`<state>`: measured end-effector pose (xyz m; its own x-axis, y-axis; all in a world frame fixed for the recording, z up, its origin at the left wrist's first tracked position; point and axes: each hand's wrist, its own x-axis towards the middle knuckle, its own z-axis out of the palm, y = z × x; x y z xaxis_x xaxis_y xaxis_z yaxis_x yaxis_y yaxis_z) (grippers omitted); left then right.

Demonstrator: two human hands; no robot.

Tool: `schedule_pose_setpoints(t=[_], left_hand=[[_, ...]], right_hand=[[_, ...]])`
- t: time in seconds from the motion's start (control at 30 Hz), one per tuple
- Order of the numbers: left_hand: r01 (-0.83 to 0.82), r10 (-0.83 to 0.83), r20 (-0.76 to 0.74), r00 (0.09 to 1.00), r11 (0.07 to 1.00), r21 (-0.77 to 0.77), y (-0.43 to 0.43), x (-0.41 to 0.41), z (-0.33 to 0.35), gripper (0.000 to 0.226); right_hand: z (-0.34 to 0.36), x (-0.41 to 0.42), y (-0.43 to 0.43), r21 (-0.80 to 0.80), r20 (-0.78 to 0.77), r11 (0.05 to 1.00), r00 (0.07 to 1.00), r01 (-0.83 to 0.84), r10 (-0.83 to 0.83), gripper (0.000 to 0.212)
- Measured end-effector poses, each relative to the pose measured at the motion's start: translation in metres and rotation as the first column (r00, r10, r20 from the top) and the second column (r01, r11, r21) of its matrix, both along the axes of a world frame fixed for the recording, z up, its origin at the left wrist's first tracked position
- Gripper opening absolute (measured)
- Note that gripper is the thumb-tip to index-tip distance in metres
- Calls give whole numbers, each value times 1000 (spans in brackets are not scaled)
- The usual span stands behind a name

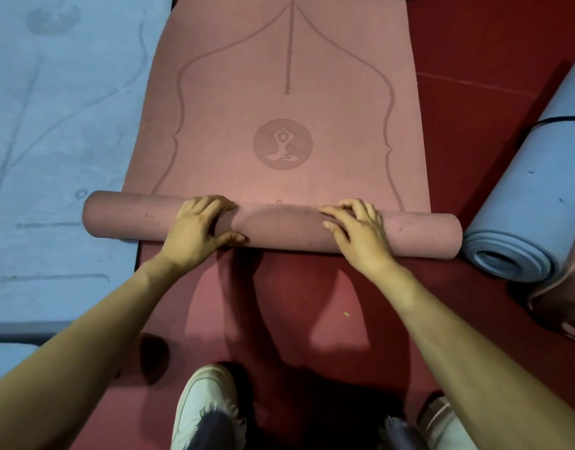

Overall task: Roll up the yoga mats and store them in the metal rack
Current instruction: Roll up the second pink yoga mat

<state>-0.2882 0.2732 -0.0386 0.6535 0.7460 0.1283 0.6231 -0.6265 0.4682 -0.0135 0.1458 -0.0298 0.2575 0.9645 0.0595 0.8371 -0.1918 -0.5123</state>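
Mats, four that I can count for certain, lie around me on the red floor. The pink mat is straight ahead. Its far part is flat and shows one round emblem of a seated figure, and its near end is wound into a roll that lies crosswise in front of me.

Both of my grips are on that roll. The left grip has its fingers curled over the top and its thumb against the near side. The right grip has bent fingers draped over the top (so each is grasping the roll, with a bare stretch of it between them).

The roll's left end overhangs the flat blue mat, which lies spread out just beside the pink one. At my right a rolled blue mat lies with its spiral end facing me, near the pink roll's right end; whether they touch I cannot tell. One pinkish roll sits at the right edge, partly cut off. My two white shoes, the left shoe and the right shoe, stand on the floor below my arms.
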Motion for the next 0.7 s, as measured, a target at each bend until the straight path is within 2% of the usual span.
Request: schedule_pose_setpoints(t=[0.13, 0.27, 0.37, 0.47, 0.53, 0.63, 0.7], left_hand=[[-7, 5, -68, 998, 999, -33, 12, 9, 9, 92], [7, -10, -64, 998, 998, -57, 14, 8, 7, 84], [9, -8, -71, 997, 1000, 14, 8, 7, -2, 74], [-41, 55, -131, 990, 994, 106, 0, 11, -7, 69], [-47, 66, -140, 988, 989, 139, -7, 11, -10, 69], [26, -9, -138, 990, 993, 118, -4, 5, -12, 82], [44, -32, -118, 993, 994, 105, 4, 6, -10, 81]], right_hand=[[11, 17, 11, -179, -48, 968, 984, -175, 169, 61], [12, 19, 15, -166, 7, 968, 982, -187, 191, 59], [6, 15, 7, -173, 55, 971, 983, -166, 177, 55], [-2, 6, 1, -82, 83, 994, 993, -78, 85, 57], [-6, 3, -1, -85, 88, 995, 994, -60, 68, 61], [-5, 6, 2, -106, 58, 992, 995, -73, 79, 65], [0, 12, 8, -124, 18, 988, 995, -93, 95, 66]])
